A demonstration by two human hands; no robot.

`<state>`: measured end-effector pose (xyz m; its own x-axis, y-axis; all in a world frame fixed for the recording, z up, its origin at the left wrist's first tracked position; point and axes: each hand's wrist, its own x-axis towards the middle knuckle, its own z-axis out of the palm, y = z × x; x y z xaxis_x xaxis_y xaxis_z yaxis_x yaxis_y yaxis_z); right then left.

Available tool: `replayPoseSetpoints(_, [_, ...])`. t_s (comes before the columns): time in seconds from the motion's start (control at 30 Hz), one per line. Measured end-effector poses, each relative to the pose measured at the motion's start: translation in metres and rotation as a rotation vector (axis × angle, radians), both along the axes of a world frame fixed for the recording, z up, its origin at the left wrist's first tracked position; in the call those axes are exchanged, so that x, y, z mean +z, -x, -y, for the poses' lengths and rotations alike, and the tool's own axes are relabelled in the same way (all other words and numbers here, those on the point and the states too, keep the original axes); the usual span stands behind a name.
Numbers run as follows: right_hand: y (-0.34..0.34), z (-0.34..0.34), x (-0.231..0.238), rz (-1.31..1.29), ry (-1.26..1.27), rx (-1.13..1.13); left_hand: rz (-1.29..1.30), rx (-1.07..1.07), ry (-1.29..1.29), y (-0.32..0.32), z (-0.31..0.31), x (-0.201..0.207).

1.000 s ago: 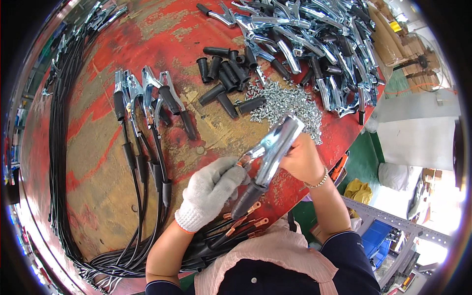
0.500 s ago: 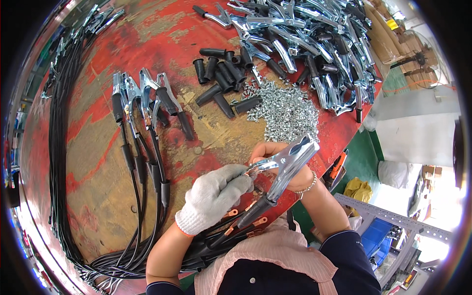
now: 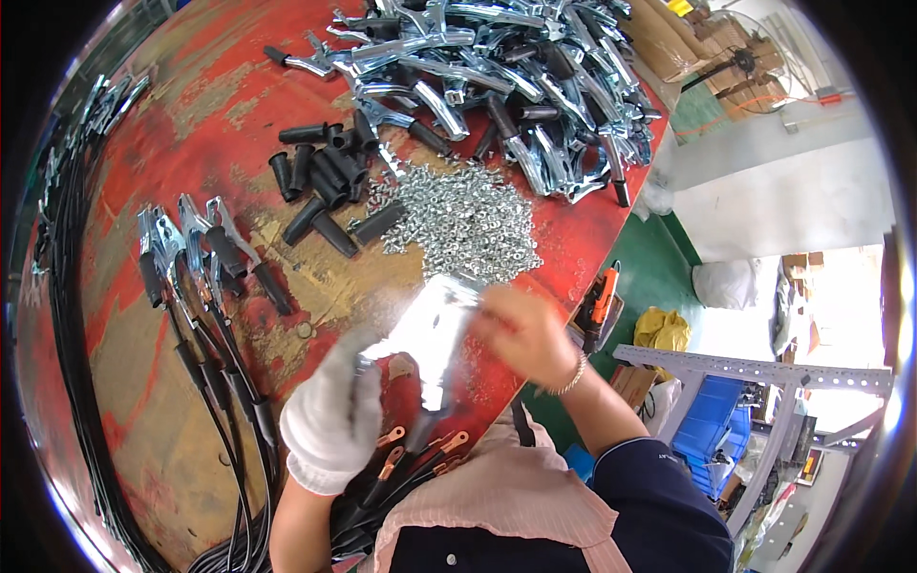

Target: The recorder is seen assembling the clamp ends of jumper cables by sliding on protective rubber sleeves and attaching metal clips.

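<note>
My left hand (image 3: 332, 415), in a white knit glove, is closed around one end of a shiny metal spring clamp (image 3: 435, 334). The clamp is smeared by motion and glare; a black sleeve (image 3: 420, 432) covers its lower handle. My bare right hand (image 3: 530, 334), with a beaded bracelet at the wrist, is beside the clamp's upper end. Its fingers are blurred, so whether they touch the clamp cannot be made out. Below lie black cables with copper ring lugs (image 3: 457, 441). Beyond my hands spreads a heap of small screws and nuts (image 3: 468, 220).
A big pile of metal clamps (image 3: 497, 76) covers the table's far side, with black rubber sleeves (image 3: 330, 172) nearer. Several clamps on cables (image 3: 196, 248) lie at left, beside a long cable bundle (image 3: 67, 315). Right of the red table edge stands a grey metal rack (image 3: 745, 368).
The view has shifted, so table things sit further left. The clamp has turned more upright, and my right hand has drawn back from where it met my gloved fingers.
</note>
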<state>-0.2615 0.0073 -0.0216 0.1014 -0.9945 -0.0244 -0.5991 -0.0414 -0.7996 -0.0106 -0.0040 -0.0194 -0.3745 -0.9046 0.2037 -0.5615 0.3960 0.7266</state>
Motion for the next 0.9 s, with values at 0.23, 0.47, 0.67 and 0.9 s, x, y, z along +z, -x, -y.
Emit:
replayPoseSetpoints(0.23, [0.103, -0.010, -0.040, -0.376, 0.155, -0.348, -0.867, 0.298, -0.866, -0.001, 0.004, -0.002])
replayPoseSetpoints(0.47, [0.103, 0.000, -0.038, -0.352, 0.133, -0.281, -0.880, 0.283, -0.958, 0.002, 0.006, -0.001])
replayPoseSetpoints(0.67, [0.097, 0.004, -0.032, -0.384, 0.254, -0.261, -0.958, 0.283, -1.004, 0.008, 0.004, -0.003])
replayPoseSetpoints(0.9, [-0.028, 0.021, 0.006, -0.026, 0.553, 0.021, -0.653, 0.157, -0.800, 0.003, 0.000, -0.017])
